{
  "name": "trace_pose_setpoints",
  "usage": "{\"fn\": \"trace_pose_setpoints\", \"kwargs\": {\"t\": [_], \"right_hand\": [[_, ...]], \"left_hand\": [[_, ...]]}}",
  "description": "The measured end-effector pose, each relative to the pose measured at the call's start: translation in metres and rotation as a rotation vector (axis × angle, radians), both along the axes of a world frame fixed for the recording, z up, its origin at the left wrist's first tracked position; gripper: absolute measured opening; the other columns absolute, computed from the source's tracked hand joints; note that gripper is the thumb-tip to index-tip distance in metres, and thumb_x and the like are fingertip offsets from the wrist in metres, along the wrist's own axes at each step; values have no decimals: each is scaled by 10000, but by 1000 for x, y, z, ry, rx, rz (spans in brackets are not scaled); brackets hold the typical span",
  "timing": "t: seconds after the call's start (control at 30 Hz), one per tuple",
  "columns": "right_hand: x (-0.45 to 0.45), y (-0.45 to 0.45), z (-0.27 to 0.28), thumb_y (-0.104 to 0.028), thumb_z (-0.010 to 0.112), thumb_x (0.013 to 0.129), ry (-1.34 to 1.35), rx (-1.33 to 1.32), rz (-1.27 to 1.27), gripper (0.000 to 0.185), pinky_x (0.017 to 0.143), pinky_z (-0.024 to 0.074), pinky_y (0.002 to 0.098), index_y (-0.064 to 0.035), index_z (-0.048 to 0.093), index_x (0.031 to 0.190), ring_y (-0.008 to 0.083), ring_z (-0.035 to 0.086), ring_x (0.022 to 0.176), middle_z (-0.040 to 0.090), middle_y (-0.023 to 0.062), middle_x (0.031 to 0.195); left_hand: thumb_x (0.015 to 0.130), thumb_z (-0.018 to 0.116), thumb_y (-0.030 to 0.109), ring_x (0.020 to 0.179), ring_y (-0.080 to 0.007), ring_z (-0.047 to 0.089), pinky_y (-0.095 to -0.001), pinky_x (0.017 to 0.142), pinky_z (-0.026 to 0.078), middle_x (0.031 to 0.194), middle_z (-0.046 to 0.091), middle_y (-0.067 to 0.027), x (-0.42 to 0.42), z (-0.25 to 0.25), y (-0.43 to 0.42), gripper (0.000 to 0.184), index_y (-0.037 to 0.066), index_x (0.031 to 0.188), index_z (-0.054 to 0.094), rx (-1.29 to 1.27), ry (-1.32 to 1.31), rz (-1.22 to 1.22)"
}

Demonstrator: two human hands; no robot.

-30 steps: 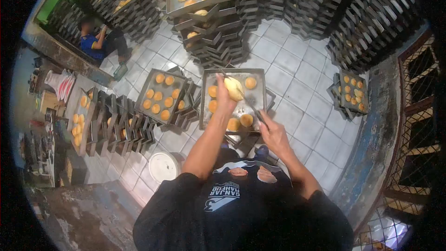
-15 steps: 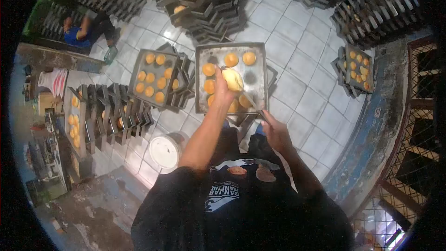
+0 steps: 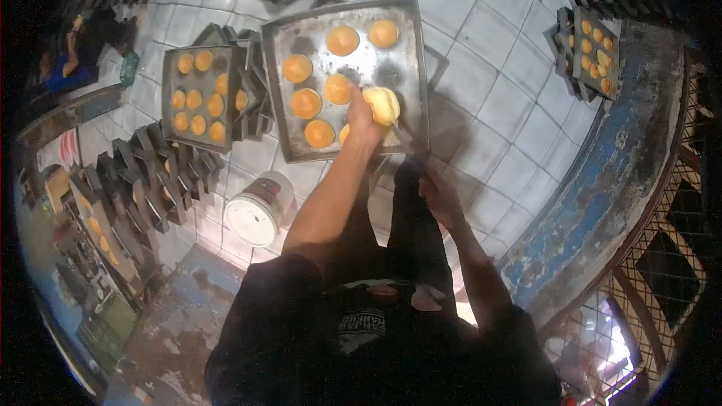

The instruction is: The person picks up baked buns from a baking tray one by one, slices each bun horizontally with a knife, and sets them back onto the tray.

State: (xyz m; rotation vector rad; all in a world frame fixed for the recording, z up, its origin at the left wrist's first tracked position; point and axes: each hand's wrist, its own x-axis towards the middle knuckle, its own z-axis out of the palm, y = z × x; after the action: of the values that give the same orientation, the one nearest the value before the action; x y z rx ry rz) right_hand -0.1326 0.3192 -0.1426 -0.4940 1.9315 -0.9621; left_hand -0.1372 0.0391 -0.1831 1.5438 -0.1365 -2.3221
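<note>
My left hand (image 3: 364, 125) is closed on a split bun (image 3: 382, 106) whose pale yellow inside faces up, above the lower part of a metal baking tray (image 3: 353, 12). Several round golden buns (image 3: 342, 40) lie on that tray, and one is partly hidden by my fingers. Lower right, my right hand (image 3: 440, 194) is closed around the handle of a narrow knife (image 3: 400, 134). Its blade points up towards the split bun; whether it touches is unclear. The lower part of the knife blends into my dark trousers.
On the left stands a stack of trays with buns (image 3: 169, 75), above a white lidded bucket (image 3: 254, 219). More stacked trays (image 3: 150, 173) stand at far left, and others (image 3: 585, 68) at upper right by a worn blue wall (image 3: 594, 203). A person (image 3: 66, 64) sits upper left.
The view has tilted and come nearer the tray, which now looks larger and higher. My left hand still holds the split bun. My right hand and the knife have drawn slightly down from it.
</note>
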Motion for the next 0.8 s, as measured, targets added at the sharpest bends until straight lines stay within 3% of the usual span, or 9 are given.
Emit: {"fn": "trace_pose_setpoints", "kwargs": {"t": [0.07,0.2,0.27,0.3,0.4,0.47,0.57,0.7,0.8], "right_hand": [[7,32,8,-114,518,1027,115,-15,-21,450,751,537,348,-51,483,1471,225,669,787,700,148,932],[30,96,2,-75,504,1026,35,244,-64,447,733,538,354,-31,483,1470,232,674,783,691,165,911],[38,118,5,-73,494,1039,130,282,-15,421,707,531,336,-18,501,1456,198,660,759,663,133,855],[43,122,5,-73,494,1039,128,283,-16,421,707,531,336,-18,501,1456,198,660,759,663,133,855],[52,124,2,-99,494,1050,-59,315,-283,389,696,525,312,-4,533,1426,153,632,739,628,83,821],[53,111,8,-116,495,1059,-94,307,-380,386,700,518,288,12,536,1420,117,605,750,613,48,821],[55,104,9,-113,505,1055,-33,169,-399,388,709,503,275,15,536,1420,112,591,751,628,42,828],[51,111,10,-99,519,1046,-43,248,-395,394,695,483,265,-3,539,1427,93,568,744,634,22,830],[51,114,1,-110,551,1037,69,12,-393,399,659,460,259,-34,553,1429,73,534,714,637,5,828]], "left_hand": [[1057,373,589,1003,-270,675,-503,879,570,1140,660,-93,-8,-42,-6,555,87,1228,538,-20,-50,-61],[1073,396,523,967,-270,687,-482,836,576,1114,671,-85,-17,-114,-15,483,88,1196,562,-31,-44,-112],[1070,437,446,952,-288,687,-465,812,556,1111,674,-117,-31,-101,-26,423,68,1184,589,-169,-327,-295],[1053,471,413,942,-311,679,-463,819,541,1102,669,-153,-28,-134,-39,418,37,1192,588,-746,-474,-597],[987,561,335,972,-385,645,-479,857,502,1076,645,-257,-60,-129,-61,424,-33,1193,606,-1099,-542,-727],[921,648,383,1044,-407,627,-486,902,498,1093,642,-274,-93,-162,-88,474,-41,1133,646,-1449,-610,-571],[808,741,457,1090,-410,618,-484,940,500,1127,640,-272,-132,-159,-95,585,-37,1113,672,-1338,-940,-749],[673,809,490,1103,-389,628,-470,958,514,1163,639,-255,-138,-128,-90,741,-50,1155,650,-1301,-927,-999],[666,918,408,1057,-341,676,-411,894,555,1129,669,-264,-114,-130,-64,835,-95,1223,552,-1315,-514,-883]]}}
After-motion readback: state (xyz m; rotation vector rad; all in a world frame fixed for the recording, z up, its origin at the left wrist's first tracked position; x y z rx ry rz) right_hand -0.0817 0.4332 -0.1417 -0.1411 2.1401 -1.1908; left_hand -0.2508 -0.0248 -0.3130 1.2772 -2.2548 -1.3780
